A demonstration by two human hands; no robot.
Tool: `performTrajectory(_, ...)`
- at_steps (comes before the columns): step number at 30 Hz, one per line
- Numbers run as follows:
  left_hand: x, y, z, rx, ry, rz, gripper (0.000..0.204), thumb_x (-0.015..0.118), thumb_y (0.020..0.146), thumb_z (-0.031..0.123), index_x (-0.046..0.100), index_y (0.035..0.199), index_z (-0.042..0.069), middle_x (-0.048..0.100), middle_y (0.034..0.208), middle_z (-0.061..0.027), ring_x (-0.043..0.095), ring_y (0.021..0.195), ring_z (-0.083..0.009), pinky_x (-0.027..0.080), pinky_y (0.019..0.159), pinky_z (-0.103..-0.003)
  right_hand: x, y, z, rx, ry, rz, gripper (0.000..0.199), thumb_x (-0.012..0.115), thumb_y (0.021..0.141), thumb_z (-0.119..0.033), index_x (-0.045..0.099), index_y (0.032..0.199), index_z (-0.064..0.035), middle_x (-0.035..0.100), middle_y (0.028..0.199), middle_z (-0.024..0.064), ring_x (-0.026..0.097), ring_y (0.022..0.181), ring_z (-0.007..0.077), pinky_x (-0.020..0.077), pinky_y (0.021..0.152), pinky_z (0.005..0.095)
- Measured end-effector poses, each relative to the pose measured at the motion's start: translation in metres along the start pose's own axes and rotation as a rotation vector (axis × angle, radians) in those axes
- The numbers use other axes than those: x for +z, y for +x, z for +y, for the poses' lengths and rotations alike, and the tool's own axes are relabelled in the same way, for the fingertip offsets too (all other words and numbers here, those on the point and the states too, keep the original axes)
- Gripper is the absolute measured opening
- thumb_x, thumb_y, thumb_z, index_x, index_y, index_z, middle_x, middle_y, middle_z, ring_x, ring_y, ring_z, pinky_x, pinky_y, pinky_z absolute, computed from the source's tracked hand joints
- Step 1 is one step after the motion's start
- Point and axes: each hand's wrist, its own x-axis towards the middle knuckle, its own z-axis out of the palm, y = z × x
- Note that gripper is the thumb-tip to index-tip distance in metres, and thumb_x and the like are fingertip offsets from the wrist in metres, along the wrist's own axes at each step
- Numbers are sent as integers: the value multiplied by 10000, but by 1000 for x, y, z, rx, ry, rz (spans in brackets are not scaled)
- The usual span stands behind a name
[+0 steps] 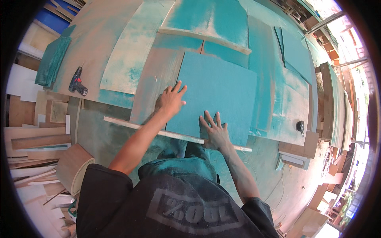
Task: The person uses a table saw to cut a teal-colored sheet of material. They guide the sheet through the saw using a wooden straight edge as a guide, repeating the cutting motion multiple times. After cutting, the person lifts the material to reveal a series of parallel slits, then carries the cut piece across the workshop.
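A square teal-painted panel (222, 85) lies flat on a paint-stained plywood worktop (119, 51). My left hand (171, 100) rests with spread fingers on the panel's left edge, half on the bare board beside it. My right hand (214, 131) presses flat, fingers apart, on the panel's near edge. Just below both hands a thin light wooden strip (131, 125) runs along the worktop's front edge. Neither hand grips anything.
A cordless drill (77, 82) lies at the left of the worktop, beside a stack of teal slats (52, 59). A small black round object (300, 127) sits at the right. More painted boards (293, 51) lie behind; wood offcuts (35, 139) pile up on the left.
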Motion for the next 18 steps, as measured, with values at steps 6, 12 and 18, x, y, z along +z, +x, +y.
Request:
performTrajectory(6, 5, 7, -11, 7, 17, 38, 730, 714, 951, 351, 396, 1599, 243, 260, 1707, -30, 437, 1422, -409, 465, 1080, -527, -39, 20, -4, -40, 54, -173, 1245, 932, 610, -383, 244, 1638, -241, 135, 1716, 84, 234, 1493, 569, 549, 951, 722)
performTrajectory(12, -16, 53, -13, 7, -12, 34, 732, 712, 949, 369, 395, 1600, 264, 256, 1709, -15, 442, 1416, -382, 439, 1094, -539, -64, 57, 20, -34, 74, -168, 1234, 912, 595, -335, 256, 1634, -221, 152, 1707, 95, 244, 1483, 579, 572, 939, 703)
performTrajectory(18, -26, 100, -18, -24, 3, 3, 718, 667, 987, 400, 340, 1623, 327, 186, 1732, 53, 390, 1460, -357, 357, 1144, -577, -76, 94, 46, -9, 87, -125, 1205, 915, 608, -326, 283, 1629, -229, 167, 1704, 76, 250, 1485, 569, 571, 950, 696)
